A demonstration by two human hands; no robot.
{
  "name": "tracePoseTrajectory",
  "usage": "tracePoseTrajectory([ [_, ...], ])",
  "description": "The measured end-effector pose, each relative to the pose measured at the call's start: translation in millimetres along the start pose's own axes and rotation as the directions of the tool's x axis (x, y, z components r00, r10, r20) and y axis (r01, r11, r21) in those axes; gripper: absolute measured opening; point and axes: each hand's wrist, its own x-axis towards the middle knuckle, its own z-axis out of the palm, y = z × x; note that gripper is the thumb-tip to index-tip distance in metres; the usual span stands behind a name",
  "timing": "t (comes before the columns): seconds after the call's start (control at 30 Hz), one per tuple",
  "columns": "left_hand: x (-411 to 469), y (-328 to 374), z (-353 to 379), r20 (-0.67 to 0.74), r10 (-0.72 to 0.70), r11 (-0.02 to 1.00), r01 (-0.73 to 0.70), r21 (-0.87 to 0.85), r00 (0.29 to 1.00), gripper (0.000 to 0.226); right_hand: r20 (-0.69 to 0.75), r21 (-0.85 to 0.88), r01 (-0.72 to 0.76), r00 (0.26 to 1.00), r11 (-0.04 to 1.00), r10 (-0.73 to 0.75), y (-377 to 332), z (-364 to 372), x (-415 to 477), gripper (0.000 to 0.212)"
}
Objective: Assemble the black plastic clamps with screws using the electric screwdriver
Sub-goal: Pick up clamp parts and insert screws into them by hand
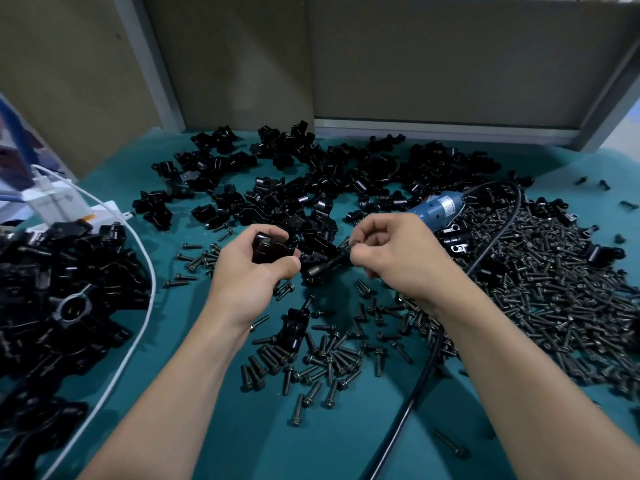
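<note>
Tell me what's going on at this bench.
A person is putting clamps together. The left hand grips a black plastic clamp, while the right hand pinches a dark screw beside it, not yet in the clamp. The blue electric screwdriver lies untouched on the teal table behind the right hand. Loose clamps are heaped at the back, loose screws on the right.

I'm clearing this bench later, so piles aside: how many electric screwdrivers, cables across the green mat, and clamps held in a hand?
Electric screwdriver: 1, gripped by the right hand
Cables: 2, black cable and white cable
Clamp held in the left hand: 1
Total: 4
</note>
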Motion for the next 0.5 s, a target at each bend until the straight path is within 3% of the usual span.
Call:
tracePoseTrajectory([
  [0.07,-2.1,0.9,1.7,0.071,0.040,0.999,-0.041,0.011,0.997,0.039,0.027,0.242,0.000,1.000,0.970,-0.007,-3.2,0.8,-3.3,0.014],
  [0.17,-5.6,2.4,4.0,0.166,0.109,0.992,-0.118,0.044,0.980,0.046,0.060,0.385,0.022,0.997,0.923,-0.048,-8.1,3.3,-6.0,0.016],
  [0.37,-7.2,4.9,4.4,0.221,0.130,0.991,-0.135,0.007,0.967,0.048,-0.058,0.375,0.127,0.992,0.918,-0.114,-8.1,8.0,-5.7,0.013],
  [0.5,-8.1,5.9,4.6,0.245,0.113,0.994,-0.107,-0.037,0.963,0.043,-0.016,0.360,0.134,0.990,0.923,-0.137,-7.3,8.6,-4.3,0.023],
])
